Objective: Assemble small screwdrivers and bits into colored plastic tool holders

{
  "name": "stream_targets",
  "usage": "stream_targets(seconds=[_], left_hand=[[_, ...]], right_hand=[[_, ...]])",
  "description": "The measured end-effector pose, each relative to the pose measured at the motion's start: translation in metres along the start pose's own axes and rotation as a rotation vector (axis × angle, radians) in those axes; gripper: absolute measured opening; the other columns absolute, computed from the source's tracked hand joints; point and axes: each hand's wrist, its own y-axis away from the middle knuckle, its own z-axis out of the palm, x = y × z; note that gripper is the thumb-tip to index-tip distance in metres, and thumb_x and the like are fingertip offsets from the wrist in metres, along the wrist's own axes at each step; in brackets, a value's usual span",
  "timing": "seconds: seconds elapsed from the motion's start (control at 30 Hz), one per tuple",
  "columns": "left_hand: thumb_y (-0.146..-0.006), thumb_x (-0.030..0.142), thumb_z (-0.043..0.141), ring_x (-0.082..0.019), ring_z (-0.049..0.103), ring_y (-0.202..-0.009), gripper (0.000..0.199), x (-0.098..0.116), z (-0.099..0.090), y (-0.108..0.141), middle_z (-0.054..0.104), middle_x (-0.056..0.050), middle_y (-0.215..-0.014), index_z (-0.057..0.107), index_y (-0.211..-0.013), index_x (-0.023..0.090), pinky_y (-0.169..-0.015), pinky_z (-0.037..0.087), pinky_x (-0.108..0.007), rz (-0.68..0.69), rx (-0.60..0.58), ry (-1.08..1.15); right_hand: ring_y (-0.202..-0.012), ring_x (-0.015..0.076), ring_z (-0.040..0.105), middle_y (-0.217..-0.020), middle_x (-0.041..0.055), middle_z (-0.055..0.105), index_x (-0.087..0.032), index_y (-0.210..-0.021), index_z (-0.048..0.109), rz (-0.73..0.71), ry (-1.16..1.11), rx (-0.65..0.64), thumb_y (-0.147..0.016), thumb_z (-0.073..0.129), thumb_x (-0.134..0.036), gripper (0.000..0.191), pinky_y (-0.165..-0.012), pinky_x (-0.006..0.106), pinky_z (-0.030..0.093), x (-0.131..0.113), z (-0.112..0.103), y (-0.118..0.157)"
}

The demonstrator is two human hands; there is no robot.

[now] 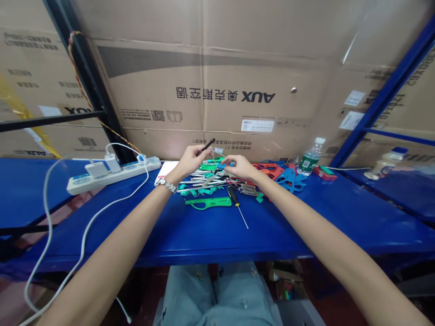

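Observation:
My left hand [193, 159] is closed around a thin black stick-like part [206, 146] that points up and to the right. Just to its right, my right hand [238, 165] has its fingers bent together over the pile; what they hold, if anything, is too small to tell. A small label [218, 150] shows between the two hands. Beneath them lie metal rods [204, 182] and small teal pieces [193, 192]. A green lighter-shaped casing [212, 202] and a black and yellow screwdriver [234, 196] lie nearer the table's front edge.
Red casings [270, 170] and blue casings [292, 179] lie right of the pile, beside a water bottle [310, 157]. A white power strip [127, 170] with a trailing cable [87, 226] is at the left. A large cardboard box [152, 68] stands behind the blue table [190, 235].

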Motion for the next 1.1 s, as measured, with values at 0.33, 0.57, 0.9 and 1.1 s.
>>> stream_targets(seconds=[0.33, 0.57, 0.9, 1.1], left_hand=[[-0.091, 0.057, 0.055, -0.013, 0.038, -0.057, 0.046, -0.001, 0.006, 0.004, 0.048, 0.001, -0.060, 0.068, -0.076, 0.015, -0.056, 0.029, -0.028, -0.037, -0.022, 0.004], [-0.091, 0.053, 0.053, -0.013, 0.033, -0.053, 0.044, -0.022, 0.015, 0.017, 0.044, 0.002, -0.055, 0.074, -0.081, 0.015, -0.052, 0.023, -0.028, -0.126, 0.008, -0.128], [-0.091, 0.047, 0.051, -0.017, 0.045, -0.058, 0.040, -0.019, 0.025, 0.009, 0.051, -0.002, -0.057, 0.072, -0.077, 0.015, -0.055, 0.029, -0.027, -0.194, 0.168, -0.173], [-0.091, 0.046, 0.053, -0.014, 0.039, -0.054, 0.039, -0.015, 0.037, 0.010, 0.047, 0.001, -0.054, 0.064, -0.067, 0.017, -0.054, 0.027, -0.028, -0.171, 0.203, -0.115]], right_hand=[[-0.093, 0.0191, 0.069, -0.102, 0.0064, 0.077, -0.017, -0.095, 0.075, 0.042, -0.053, 0.014, -0.082, 0.070, -0.016, 0.013, -0.082, 0.029, 0.049, 0.005, 0.027, -0.003], [-0.077, 0.0154, 0.064, -0.088, 0.0037, 0.074, -0.016, -0.093, 0.074, 0.053, 0.009, 0.001, -0.080, 0.065, -0.009, 0.017, -0.072, 0.026, 0.044, 0.006, 0.018, -0.006], [-0.076, 0.0180, 0.067, -0.079, -0.0011, 0.072, -0.020, -0.117, 0.063, 0.140, -0.174, 0.096, -0.077, 0.072, -0.018, 0.040, -0.079, 0.030, 0.051, -0.004, 0.030, 0.000], [-0.054, 0.0143, 0.060, -0.066, 0.0004, 0.073, -0.015, -0.117, 0.069, 0.323, -0.225, -0.009, -0.087, 0.063, -0.017, 0.030, -0.062, 0.026, 0.049, -0.004, 0.029, -0.004]])
